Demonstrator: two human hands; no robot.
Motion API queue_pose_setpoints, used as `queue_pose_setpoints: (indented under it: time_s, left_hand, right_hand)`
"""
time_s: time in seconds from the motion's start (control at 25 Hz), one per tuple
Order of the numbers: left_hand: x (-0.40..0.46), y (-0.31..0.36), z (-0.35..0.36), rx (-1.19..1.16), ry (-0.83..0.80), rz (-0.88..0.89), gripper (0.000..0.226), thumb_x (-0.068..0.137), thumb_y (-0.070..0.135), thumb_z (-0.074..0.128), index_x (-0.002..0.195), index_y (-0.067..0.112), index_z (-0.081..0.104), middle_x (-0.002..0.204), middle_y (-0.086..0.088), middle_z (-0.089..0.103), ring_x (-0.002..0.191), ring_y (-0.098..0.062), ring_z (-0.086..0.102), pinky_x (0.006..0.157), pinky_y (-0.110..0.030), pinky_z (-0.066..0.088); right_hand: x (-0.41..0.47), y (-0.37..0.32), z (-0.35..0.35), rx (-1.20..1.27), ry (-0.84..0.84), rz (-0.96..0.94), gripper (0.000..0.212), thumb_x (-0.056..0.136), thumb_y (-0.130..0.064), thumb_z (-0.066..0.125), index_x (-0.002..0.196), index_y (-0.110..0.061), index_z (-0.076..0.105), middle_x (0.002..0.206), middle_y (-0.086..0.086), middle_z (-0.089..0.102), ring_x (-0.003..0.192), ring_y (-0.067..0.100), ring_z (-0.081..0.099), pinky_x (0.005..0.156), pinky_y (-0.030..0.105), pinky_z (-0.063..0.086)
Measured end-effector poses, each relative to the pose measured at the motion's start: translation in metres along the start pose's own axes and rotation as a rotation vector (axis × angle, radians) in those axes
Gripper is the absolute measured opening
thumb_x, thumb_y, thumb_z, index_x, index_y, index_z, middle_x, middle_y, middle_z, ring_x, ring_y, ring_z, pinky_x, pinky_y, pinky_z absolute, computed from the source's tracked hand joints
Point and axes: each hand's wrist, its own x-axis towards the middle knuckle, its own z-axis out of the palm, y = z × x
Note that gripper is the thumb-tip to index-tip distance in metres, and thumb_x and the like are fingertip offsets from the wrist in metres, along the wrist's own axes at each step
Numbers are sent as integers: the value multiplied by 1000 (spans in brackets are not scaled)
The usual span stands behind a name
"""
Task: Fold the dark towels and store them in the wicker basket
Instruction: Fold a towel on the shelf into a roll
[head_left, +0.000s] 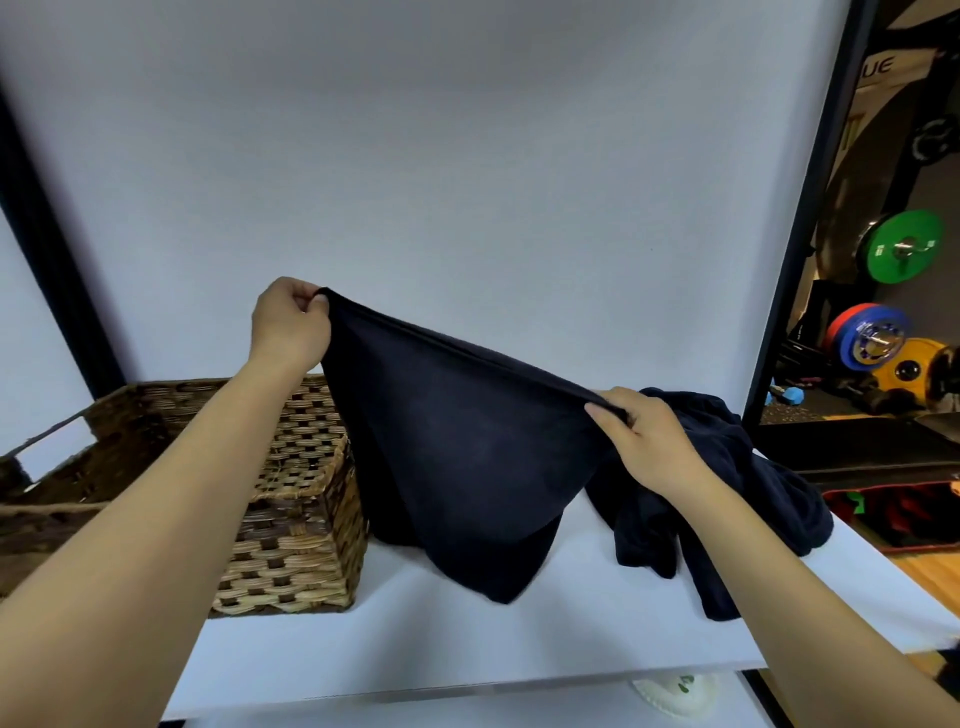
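A dark navy towel (457, 447) hangs stretched between my hands above the white table (415, 639). My left hand (288, 325) pinches its upper left corner, raised high. Lower down, my right hand (644, 444) grips the towel's top edge at the right. The towel's bottom tip touches the table. Behind my right hand lies a crumpled pile of dark towels (737, 483). A brown wicker basket (296, 499) stands on the table at the left, partly hidden by my left forearm.
A white backdrop rises behind the table, framed by black posts. To the right, beyond the table's edge, are coloured weight plates (904, 247) and gym gear on the floor. A white object (675, 693) shows below the table's front edge.
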Motion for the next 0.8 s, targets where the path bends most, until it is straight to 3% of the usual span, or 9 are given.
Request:
queue_pose_setpoints:
  time_s: [0.08,0.12,0.24,0.28,0.36,0.44,0.56,0.68,0.8]
  left_hand:
    - [0,-6,2,11,-13,-24,12,101,17,53,111,13,59,90,7,56,90,-19,59,80,-34,53]
    - [0,-9,3,19,-17,-33,10,101,18,54,109,14,59,90,6,57,90,-20,59,84,-38,54]
    - [3,-12,3,29,-32,-65,8,101,18,54,106,15,59,90,4,59,91,-22,60,89,-42,55]
    - [5,-13,2,15,-35,-82,8,100,17,54,105,15,59,89,4,59,90,-22,61,90,-44,56]
    - [8,-15,1,-24,-40,-123,7,100,17,54,105,15,60,89,3,60,91,-23,62,91,-46,57]
    - [8,-15,1,-61,-43,-143,8,101,16,53,105,15,60,94,-1,62,95,-25,64,93,-47,57]
    - [7,-15,1,-83,-50,-143,9,103,14,52,108,13,59,100,-4,62,95,-22,61,93,-43,56]
    - [6,-17,3,-86,-56,-150,10,103,14,51,108,13,59,103,-7,63,93,-22,60,91,-42,55]
    - [6,-16,1,-97,-80,-172,10,103,13,49,106,12,60,106,-10,64,91,-22,60,88,-41,54]
  right_hand:
    - [2,-1,1,107,109,-25,31,102,-13,57,128,-29,66,110,-23,69,108,-6,63,98,14,45]
    - [2,-3,1,103,156,-79,35,102,-11,57,133,-26,63,108,-16,69,104,-4,63,97,13,44]
    - [0,-10,0,90,198,-227,33,96,-6,65,113,-33,74,100,-2,60,77,6,57,76,13,43]
    - [-1,-16,-2,209,173,-186,28,93,-8,69,95,-34,78,101,-3,61,74,7,56,72,15,43]
    - [-1,-25,-9,430,15,-58,17,88,-26,75,74,-17,71,98,-5,62,77,12,56,75,22,44]
    - [0,-21,-19,375,-228,8,49,81,-48,75,67,-4,59,93,-2,59,82,17,53,79,29,41]
    - [-4,-17,-23,282,-443,27,70,75,-66,75,68,2,58,98,11,54,87,21,50,84,38,38]
    - [-10,-30,-18,536,-457,21,53,82,-55,75,76,-2,74,106,11,57,106,23,51,98,42,36]
    - [-6,-37,-14,726,-472,55,43,83,-46,77,80,-4,76,111,10,56,106,28,51,97,43,36]
